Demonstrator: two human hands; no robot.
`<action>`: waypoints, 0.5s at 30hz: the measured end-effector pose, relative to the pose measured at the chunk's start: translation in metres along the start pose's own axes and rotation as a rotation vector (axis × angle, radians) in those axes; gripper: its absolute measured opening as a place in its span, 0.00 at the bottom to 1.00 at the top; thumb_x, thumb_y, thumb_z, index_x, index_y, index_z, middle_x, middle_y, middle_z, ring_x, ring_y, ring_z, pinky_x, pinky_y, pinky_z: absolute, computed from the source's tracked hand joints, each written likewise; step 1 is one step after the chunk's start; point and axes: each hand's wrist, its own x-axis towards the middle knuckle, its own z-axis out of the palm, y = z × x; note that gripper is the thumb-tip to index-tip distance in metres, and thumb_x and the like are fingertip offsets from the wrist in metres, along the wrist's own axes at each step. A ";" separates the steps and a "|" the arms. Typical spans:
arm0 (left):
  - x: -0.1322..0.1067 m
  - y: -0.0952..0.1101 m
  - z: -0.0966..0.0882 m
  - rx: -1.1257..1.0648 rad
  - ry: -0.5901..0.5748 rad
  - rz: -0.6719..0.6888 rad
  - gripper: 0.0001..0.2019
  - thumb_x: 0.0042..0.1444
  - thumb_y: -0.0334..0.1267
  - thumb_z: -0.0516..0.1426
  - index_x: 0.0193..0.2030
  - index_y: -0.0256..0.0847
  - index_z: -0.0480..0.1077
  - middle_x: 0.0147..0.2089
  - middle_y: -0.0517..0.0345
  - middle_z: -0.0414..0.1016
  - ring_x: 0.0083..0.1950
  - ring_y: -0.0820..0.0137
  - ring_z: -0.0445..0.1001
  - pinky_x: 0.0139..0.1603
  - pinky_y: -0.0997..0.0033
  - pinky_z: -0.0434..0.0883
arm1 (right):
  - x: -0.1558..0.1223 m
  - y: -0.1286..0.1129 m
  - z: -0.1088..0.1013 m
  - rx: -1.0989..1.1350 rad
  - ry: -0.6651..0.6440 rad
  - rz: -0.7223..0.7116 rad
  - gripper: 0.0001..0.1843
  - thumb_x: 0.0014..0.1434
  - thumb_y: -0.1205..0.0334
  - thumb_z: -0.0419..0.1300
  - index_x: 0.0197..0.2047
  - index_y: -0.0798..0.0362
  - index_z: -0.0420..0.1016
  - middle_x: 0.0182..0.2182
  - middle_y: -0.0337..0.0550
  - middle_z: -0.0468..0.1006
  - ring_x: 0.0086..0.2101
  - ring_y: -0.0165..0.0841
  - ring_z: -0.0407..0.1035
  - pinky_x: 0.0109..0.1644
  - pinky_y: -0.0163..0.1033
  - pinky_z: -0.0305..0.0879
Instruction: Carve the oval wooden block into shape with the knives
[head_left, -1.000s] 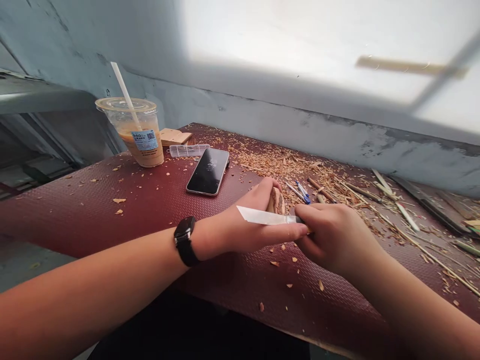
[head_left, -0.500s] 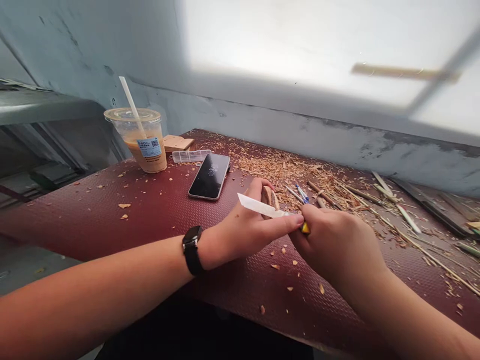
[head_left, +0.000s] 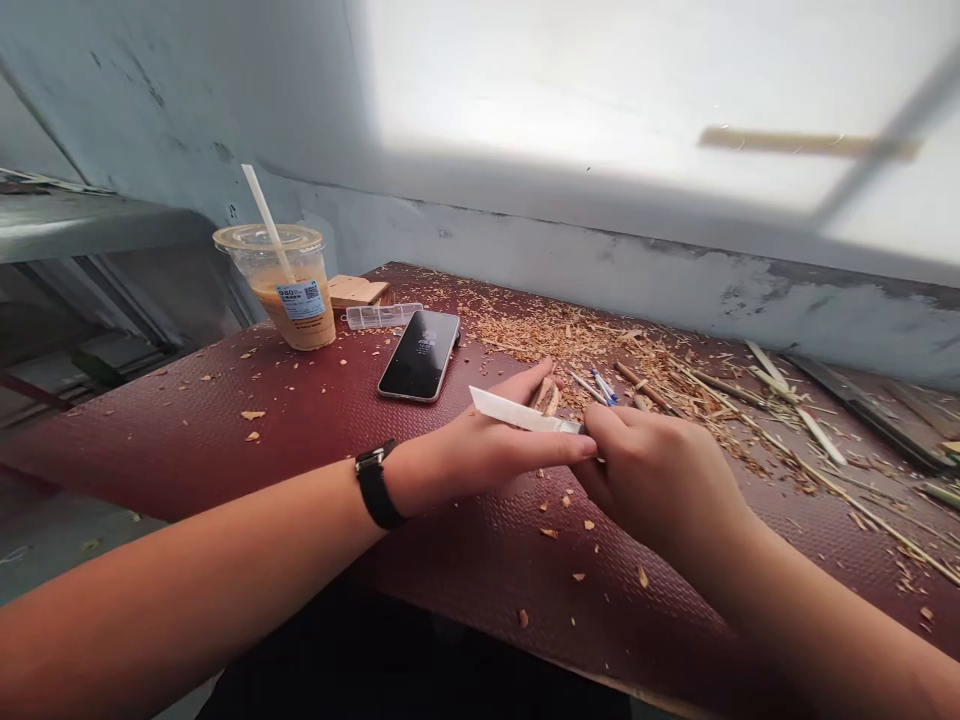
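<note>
Gripping a knife (head_left: 519, 414) by its handle, the right hand (head_left: 660, 470) is closed in a fist. The handle is hidden inside the fist, and the pale blade points left across the top of the left hand (head_left: 480, 450). The left hand's fingers are curled around a small wood piece (head_left: 546, 396), with the thumb stretched toward the right hand and touching it at the base of the blade. The wood piece sits just behind the blade, over the middle of the dark red table (head_left: 150, 420); whether it rests on the surface cannot be told. A black watch (head_left: 373, 483) is on the left wrist.

- Phone (head_left: 420, 353): lying flat, screen dark, left of the hands
- Iced drink cup (head_left: 289, 290) with straw: far left corner
- Clear plastic box (head_left: 382, 315): between cup and phone
- Wood shavings (head_left: 570, 335): dense behind the hands
- Pens (head_left: 602, 384): just beyond the wood piece
- Thin sticks (head_left: 795, 420): to the right
</note>
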 end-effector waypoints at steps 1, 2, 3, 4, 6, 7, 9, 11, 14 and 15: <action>-0.001 0.000 0.001 0.004 0.000 0.010 0.47 0.52 0.50 0.69 0.75 0.36 0.56 0.69 0.38 0.69 0.71 0.45 0.66 0.69 0.44 0.66 | 0.000 -0.001 0.000 -0.013 -0.004 0.012 0.14 0.64 0.56 0.53 0.28 0.51 0.68 0.22 0.40 0.73 0.19 0.31 0.62 0.27 0.38 0.39; -0.001 0.000 0.002 0.019 0.005 0.025 0.47 0.52 0.50 0.69 0.74 0.35 0.56 0.67 0.39 0.70 0.69 0.46 0.68 0.68 0.44 0.67 | 0.001 -0.002 -0.001 -0.023 -0.002 0.017 0.13 0.63 0.56 0.54 0.28 0.51 0.68 0.22 0.39 0.73 0.19 0.31 0.62 0.27 0.38 0.39; -0.001 0.000 0.003 0.047 0.015 0.044 0.46 0.52 0.50 0.69 0.73 0.34 0.57 0.67 0.39 0.71 0.68 0.47 0.69 0.67 0.46 0.68 | 0.002 -0.002 -0.001 -0.032 0.008 0.015 0.12 0.61 0.56 0.55 0.28 0.51 0.68 0.21 0.39 0.73 0.19 0.32 0.63 0.27 0.38 0.38; -0.001 0.001 0.003 0.079 0.022 0.062 0.45 0.53 0.49 0.68 0.72 0.33 0.58 0.66 0.39 0.71 0.67 0.48 0.70 0.68 0.47 0.68 | 0.003 -0.002 -0.002 -0.038 0.020 0.004 0.11 0.60 0.57 0.55 0.28 0.51 0.69 0.21 0.39 0.73 0.19 0.33 0.63 0.27 0.38 0.38; -0.001 0.002 0.004 0.132 0.005 0.089 0.39 0.55 0.47 0.67 0.69 0.33 0.61 0.65 0.40 0.72 0.65 0.52 0.71 0.66 0.51 0.69 | 0.005 0.001 -0.002 -0.041 0.042 -0.044 0.11 0.60 0.58 0.55 0.27 0.50 0.69 0.21 0.39 0.73 0.19 0.33 0.65 0.28 0.38 0.39; -0.001 0.003 0.004 0.155 -0.027 0.095 0.36 0.56 0.47 0.66 0.67 0.34 0.63 0.64 0.42 0.73 0.63 0.54 0.73 0.64 0.53 0.70 | 0.006 0.003 -0.002 -0.039 0.045 -0.075 0.10 0.59 0.59 0.54 0.27 0.51 0.70 0.21 0.39 0.73 0.20 0.34 0.65 0.28 0.38 0.39; 0.000 0.005 0.005 0.200 -0.098 0.100 0.28 0.58 0.46 0.64 0.61 0.36 0.66 0.58 0.46 0.77 0.56 0.58 0.76 0.57 0.57 0.73 | 0.007 0.007 -0.002 -0.029 0.042 -0.137 0.11 0.59 0.61 0.53 0.27 0.51 0.71 0.20 0.40 0.73 0.19 0.34 0.65 0.28 0.39 0.40; 0.001 0.005 0.005 0.229 -0.130 0.103 0.21 0.60 0.46 0.63 0.56 0.38 0.68 0.52 0.50 0.79 0.51 0.60 0.77 0.50 0.60 0.74 | 0.008 0.010 -0.002 -0.021 0.034 -0.169 0.11 0.59 0.63 0.52 0.27 0.51 0.73 0.20 0.40 0.73 0.19 0.33 0.65 0.28 0.39 0.40; 0.000 0.004 0.007 0.201 -0.066 0.104 0.18 0.60 0.47 0.63 0.52 0.40 0.68 0.47 0.53 0.77 0.48 0.63 0.75 0.47 0.62 0.72 | 0.008 0.008 0.000 -0.022 0.050 -0.131 0.11 0.58 0.63 0.52 0.27 0.51 0.72 0.19 0.41 0.73 0.19 0.34 0.65 0.27 0.39 0.39; 0.000 0.002 0.008 0.172 -0.049 0.098 0.18 0.60 0.47 0.63 0.51 0.40 0.68 0.46 0.53 0.76 0.46 0.64 0.74 0.46 0.63 0.72 | 0.008 0.006 0.000 -0.027 0.048 -0.099 0.11 0.59 0.62 0.53 0.26 0.51 0.71 0.19 0.41 0.73 0.19 0.34 0.65 0.27 0.38 0.39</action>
